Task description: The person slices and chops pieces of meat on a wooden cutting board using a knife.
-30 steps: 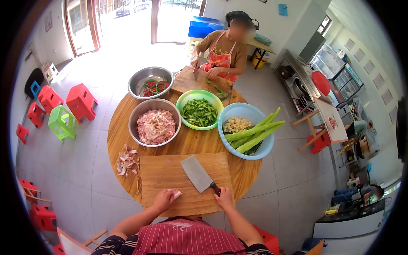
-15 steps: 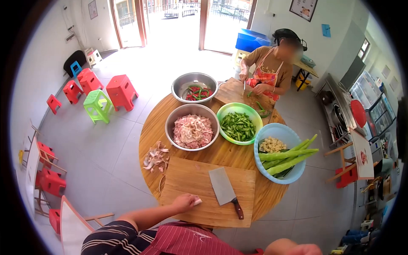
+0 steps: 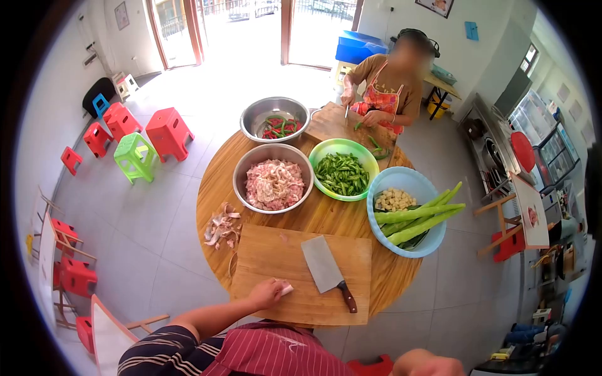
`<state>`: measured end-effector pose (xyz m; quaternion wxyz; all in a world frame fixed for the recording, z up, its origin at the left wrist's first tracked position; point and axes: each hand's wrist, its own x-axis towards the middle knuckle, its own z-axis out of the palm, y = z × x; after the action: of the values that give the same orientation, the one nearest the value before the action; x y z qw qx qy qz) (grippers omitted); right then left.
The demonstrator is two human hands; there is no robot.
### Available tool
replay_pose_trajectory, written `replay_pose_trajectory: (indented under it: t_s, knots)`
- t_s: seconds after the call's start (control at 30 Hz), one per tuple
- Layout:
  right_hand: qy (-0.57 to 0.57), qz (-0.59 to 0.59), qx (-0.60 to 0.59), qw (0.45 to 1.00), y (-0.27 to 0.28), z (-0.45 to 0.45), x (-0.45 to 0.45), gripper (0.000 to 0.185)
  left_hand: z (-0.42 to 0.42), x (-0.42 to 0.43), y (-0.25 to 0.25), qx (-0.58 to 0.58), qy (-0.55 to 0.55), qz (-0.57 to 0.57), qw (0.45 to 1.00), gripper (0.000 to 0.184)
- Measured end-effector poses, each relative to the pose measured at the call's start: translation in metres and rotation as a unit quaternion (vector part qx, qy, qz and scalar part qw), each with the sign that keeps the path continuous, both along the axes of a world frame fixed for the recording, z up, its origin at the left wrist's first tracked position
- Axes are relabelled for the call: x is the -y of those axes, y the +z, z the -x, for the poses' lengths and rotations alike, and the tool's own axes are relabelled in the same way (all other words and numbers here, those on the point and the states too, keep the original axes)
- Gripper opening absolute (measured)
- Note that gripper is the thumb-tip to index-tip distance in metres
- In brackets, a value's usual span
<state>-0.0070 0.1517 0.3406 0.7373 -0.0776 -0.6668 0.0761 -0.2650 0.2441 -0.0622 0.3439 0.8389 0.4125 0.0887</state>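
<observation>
Got a round brown wooden table [image 3: 210, 188] mid-frame, on a grey tiled floor [image 3: 138, 232]. Super bright thanks to tall glass doors [image 3: 320, 31] up top. Also spotting red plastic stools [image 3: 169, 133] and a lime-green plastic stool [image 3: 134, 156] at the left, plus a long steel counter [image 3: 495, 144] at the upper right.

Bottom centre: a rectangular wooden chopping board [image 3: 263, 250]. Pinching a small pale-pink piece of meat [image 3: 286, 288] in the fingers of the left hand [image 3: 266, 293], at the board's lower left. Lying flat further right on it: a broad steel cleaver [image 3: 321, 263]. Can't tell about the fingers of the right hand [image 3: 433, 365], blurry at the bottom edge.

Pretty boxed in, tbh: pinkish scraps [image 3: 222, 229] just beside the board's upper left, a light-blue plastic basin [image 3: 411, 177] of garlic and long green vegetables near its upper right. Beyond, a steel bowl [image 3: 236, 178] full of meat, a green plastic bowl [image 3: 375, 166] of chopped greens, and a person in a patterned red-orange apron [image 3: 395, 81] across the table.
</observation>
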Motion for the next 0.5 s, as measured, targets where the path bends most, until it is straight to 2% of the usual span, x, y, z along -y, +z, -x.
replay_pose_trajectory:
  t_s: [0.07, 0.1, 0.13, 0.17, 0.2, 0.23, 0.27, 0.3, 0.33, 0.37, 0.4, 0.43, 0.47, 0.5]
  knots:
    - [-0.084, 0.093, -0.003, 0.992, -0.03, -0.01, 0.026, 0.056, 0.0, -0.006, 0.008, -0.018, -0.008, -0.006, 1.0, 0.028]
    - [-0.201, 0.09, -0.09, 0.971, -0.029, -0.05, 0.017, 0.043, -0.004, -0.005, 0.015, -0.007, -0.01, -0.005, 1.0, 0.029]
    - [-0.355, 0.131, -0.13, 0.917, -0.034, -0.118, 0.029, 0.048, -0.002, -0.003, 0.02, -0.003, -0.014, -0.002, 1.0, 0.029]
    - [-0.464, 0.141, -0.229, 0.844, -0.036, -0.184, 0.038, 0.044, 0.0, -0.004, 0.016, 0.007, -0.019, -0.019, 1.0, 0.03]
    - [-0.541, 0.171, -0.246, 0.786, -0.06, -0.299, 0.087, 0.04, 0.003, -0.002, 0.011, 0.017, -0.027, -0.032, 0.999, 0.031]
    - [-0.628, 0.229, -0.255, 0.699, -0.067, -0.365, 0.131, 0.038, 0.004, 0.002, 0.016, 0.013, -0.02, -0.011, 1.0, 0.032]
    - [-0.732, 0.305, -0.216, 0.57, -0.059, -0.415, 0.182, 0.037, 0.002, -0.001, 0.021, 0.013, -0.009, 0.003, 1.0, 0.034]
    - [-0.856, 0.459, -0.078, 0.225, -0.04, -0.434, 0.233, 0.037, 0.001, 0.001, 0.018, -0.006, -0.009, 0.005, 1.0, 0.034]
    - [-0.823, 0.556, 0.05, -0.108, -0.03, -0.435, 0.268, 0.038, 0.002, 0.003, 0.01, 0.031, -0.025, -0.034, 0.999, 0.035]
    - [-0.771, 0.594, 0.097, -0.209, -0.036, -0.437, 0.286, 0.039, 0.01, 0.002, 0.004, 0.071, -0.042, -0.076, 0.994, 0.037]
    - [-0.778, 0.59, 0.081, -0.201, -0.043, -0.445, 0.309, 0.039, 0.019, 0.001, 0.0, 0.065, -0.042, -0.076, 0.994, 0.037]
    - [-0.801, 0.588, 0.051, -0.096, -0.07, -0.454, 0.307, 0.038, 0.019, 0.005, -0.007, 0.052, -0.039, -0.098, 0.993, 0.038]
    - [-0.812, 0.573, -0.017, 0.109, -0.102, -0.463, 0.298, 0.038, 0.009, 0.011, -0.015, 0.049, -0.036, -0.119, 0.991, 0.039]
    - [-0.711, 0.523, -0.157, 0.443, -0.146, -0.482, 0.276, 0.038, 0.001, 0.014, -0.014, 0.07, -0.036, -0.119, 0.99, 0.039]
